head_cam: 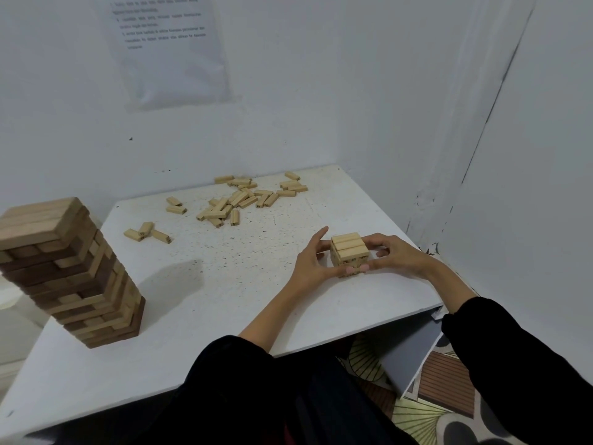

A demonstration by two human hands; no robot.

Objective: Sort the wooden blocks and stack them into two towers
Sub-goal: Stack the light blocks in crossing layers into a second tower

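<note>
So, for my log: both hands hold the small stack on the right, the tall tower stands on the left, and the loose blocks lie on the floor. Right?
No. The head view shows the loose blocks on the table, near its far edge, not the floor. The left hand and right hand hold the small stack; the tall tower stands left.
</note>
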